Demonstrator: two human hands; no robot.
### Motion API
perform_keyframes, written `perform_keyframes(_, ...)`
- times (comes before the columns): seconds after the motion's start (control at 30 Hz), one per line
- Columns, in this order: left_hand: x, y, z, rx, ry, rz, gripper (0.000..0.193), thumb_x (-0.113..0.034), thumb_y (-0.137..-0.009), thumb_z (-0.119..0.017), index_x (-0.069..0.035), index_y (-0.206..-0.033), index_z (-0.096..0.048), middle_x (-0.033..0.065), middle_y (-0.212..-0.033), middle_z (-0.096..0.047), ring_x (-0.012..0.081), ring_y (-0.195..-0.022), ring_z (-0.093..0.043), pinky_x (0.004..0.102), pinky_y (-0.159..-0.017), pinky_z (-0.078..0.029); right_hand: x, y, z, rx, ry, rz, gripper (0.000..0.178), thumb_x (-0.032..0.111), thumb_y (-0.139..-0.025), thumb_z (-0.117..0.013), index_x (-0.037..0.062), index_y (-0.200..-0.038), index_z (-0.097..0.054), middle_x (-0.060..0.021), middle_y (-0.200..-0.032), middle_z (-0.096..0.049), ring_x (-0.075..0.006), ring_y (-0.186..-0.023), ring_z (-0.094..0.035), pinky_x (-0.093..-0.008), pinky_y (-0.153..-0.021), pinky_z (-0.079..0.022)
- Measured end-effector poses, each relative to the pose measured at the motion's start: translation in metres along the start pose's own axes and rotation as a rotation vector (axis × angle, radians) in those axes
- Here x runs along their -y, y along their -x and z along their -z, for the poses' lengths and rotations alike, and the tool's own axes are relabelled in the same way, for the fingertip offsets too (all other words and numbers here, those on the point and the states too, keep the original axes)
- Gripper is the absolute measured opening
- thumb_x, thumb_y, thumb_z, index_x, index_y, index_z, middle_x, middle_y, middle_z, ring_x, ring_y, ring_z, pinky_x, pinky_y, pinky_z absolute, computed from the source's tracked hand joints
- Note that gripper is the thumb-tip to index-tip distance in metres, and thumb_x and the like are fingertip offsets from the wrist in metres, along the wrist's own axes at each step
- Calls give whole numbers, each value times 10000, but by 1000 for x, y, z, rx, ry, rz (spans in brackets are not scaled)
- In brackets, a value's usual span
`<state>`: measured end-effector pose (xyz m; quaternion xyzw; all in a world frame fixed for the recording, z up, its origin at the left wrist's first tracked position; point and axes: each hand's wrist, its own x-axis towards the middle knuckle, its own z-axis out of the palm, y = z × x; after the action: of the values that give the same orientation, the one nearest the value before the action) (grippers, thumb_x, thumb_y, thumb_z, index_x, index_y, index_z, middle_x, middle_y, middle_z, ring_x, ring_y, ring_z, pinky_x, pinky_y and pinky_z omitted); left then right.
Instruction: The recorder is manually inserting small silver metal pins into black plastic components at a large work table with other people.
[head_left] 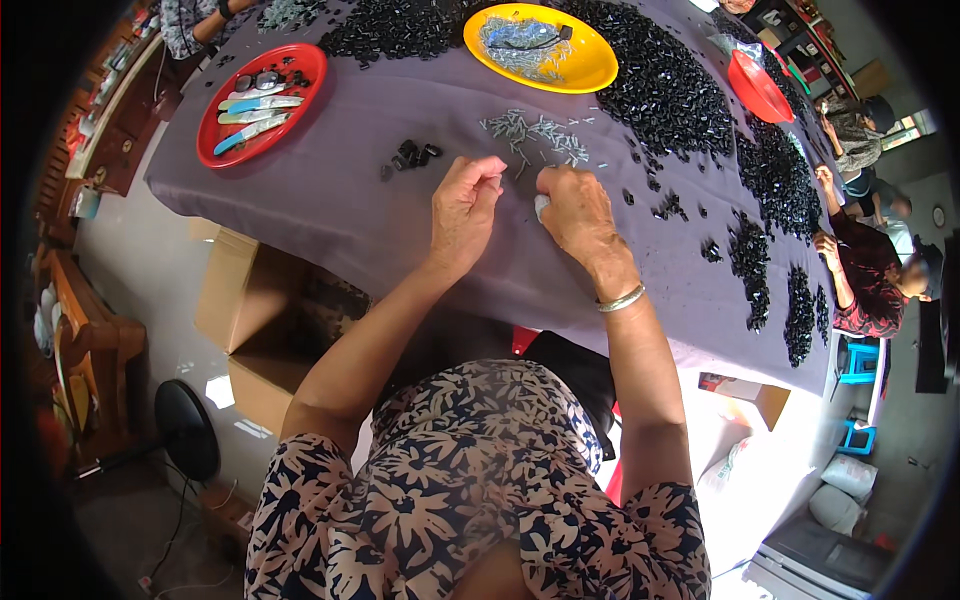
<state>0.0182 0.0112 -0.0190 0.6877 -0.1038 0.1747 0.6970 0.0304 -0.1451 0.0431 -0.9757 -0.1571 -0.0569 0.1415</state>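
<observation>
My left hand (pixel 462 205) rests on the grey cloth of the table (pixel 340 190), fingers pinched together near its fingertips; what it pinches is too small to tell. My right hand (pixel 578 215) is closed around a small pale object (pixel 541 206) that shows at its thumb side. The two hands nearly touch. Just beyond them lies a loose scatter of small silvery metal pieces (pixel 535 135). A little cluster of small black parts (pixel 410 156) sits to the left of my left hand. A silver bangle (pixel 621 298) circles my right wrist.
A yellow dish (pixel 590 60) holds more silvery pieces. A red plate (pixel 225 135) carries pale blue and white tools. Heaps of black parts (pixel 680 95) cover the far and right table. A red bowl (pixel 757 90) stands far right. Another person (pixel 870 270) sits there. Cardboard boxes (pixel 250 320) stand below left.
</observation>
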Motion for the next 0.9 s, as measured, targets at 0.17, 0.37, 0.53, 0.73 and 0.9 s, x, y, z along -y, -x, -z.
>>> perform_keyframes(0.17,1,-3,-1,-7,2,-23,145,-27,-949,-567,-23,-1068,-650,4,-936,-553,79,-781,-582,219,-667,-493,9,-6,13,139,136,-6,106,-25,-706,-594,-17,-790,-658,-235,-883,-666,-386,-849,-671,-465,-754,-551)
perform_keyframes(0.37,-3,-3,-3,-22,-12,-33,146,2,-914,-588,-8,-1050,-641,13,-928,-557,74,-762,-559,209,-672,-472,-12,9,-4,-89,119,74,86,9,-685,-635,5,-767,-665,-201,-848,-665,-373,-782,-682,-448,-695,-563)
perform_keyframes(0.53,-9,3,-3,95,38,-56,211,40,-861,-638,-5,-1067,-628,25,-931,-564,72,-820,-562,209,-693,-470,-9,24,-2,-217,-500,-92,100,25,-746,-694,17,-840,-662,-93,-793,-686,-216,-687,-675,-327,-643,-531)
perform_keyframes(0.73,-4,3,-1,280,27,-3,257,19,-841,-689,-16,-1087,-624,37,-979,-618,91,-886,-601,227,-731,-507,-8,34,-15,-137,-947,-187,103,1,-848,-686,21,-950,-686,-23,-803,-688,-53,-775,-603,-245,-717,-505)
perform_keyframes(0.9,-7,5,-2,272,-2,42,260,24,-826,-703,-8,-1073,-626,41,-935,-666,86,-842,-620,239,-755,-523,-12,39,-24,-173,-969,-112,108,-8,-874,-652,20,-977,-668,-19,-816,-673,-67,-780,-588,-243,-720,-492)
